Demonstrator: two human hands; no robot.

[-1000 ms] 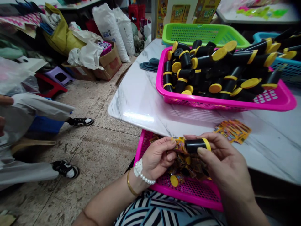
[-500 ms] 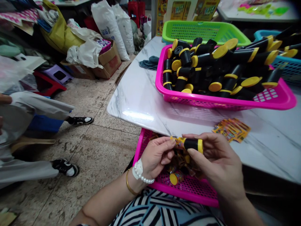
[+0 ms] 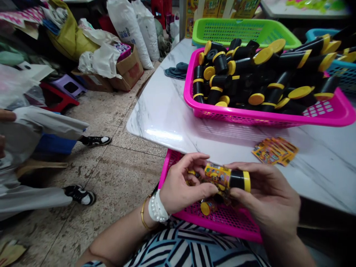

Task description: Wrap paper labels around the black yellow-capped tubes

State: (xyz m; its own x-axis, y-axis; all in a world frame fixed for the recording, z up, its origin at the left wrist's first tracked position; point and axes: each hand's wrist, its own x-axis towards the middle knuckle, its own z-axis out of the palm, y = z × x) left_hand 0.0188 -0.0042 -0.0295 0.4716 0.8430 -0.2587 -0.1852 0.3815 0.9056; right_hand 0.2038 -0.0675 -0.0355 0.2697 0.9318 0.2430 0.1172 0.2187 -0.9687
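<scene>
The tube (image 3: 226, 177), a black cylinder with a yellow cap at its right end and a printed orange-yellow label round its left part, lies horizontal at lower centre of the frame, held between both hands above the lap basket (image 3: 222, 222). The right hand (image 3: 267, 202) supports the capped end; its grip is closed on the tube, thumb below and fingers over the top. The left hand (image 3: 182, 185) has a narrow grip, thumb and fingertips pressed on the labelled end. Judged from this hold, the horizontal position gives both hands access to the label surface, and the basket below would catch a dropped piece.

Containers:
- Lap basket, pink, lower centre, partly under the counter (image 3: 172, 111) edge: holds labelled tubes with yellow caps; its count cannot be told behind the hands.
- Large pink basket (image 3: 250, 116), upper right, on the counter: heaped with black tubes with yellow caps, unlabelled as far as visible.
- Green basket (image 3: 241, 35), behind it: contents not visible.
- Blue basket (image 3: 340, 74), far right: more black tubes.

A stack of labels (image 3: 275, 150) lies flat on the counter, near the right hand.
</scene>
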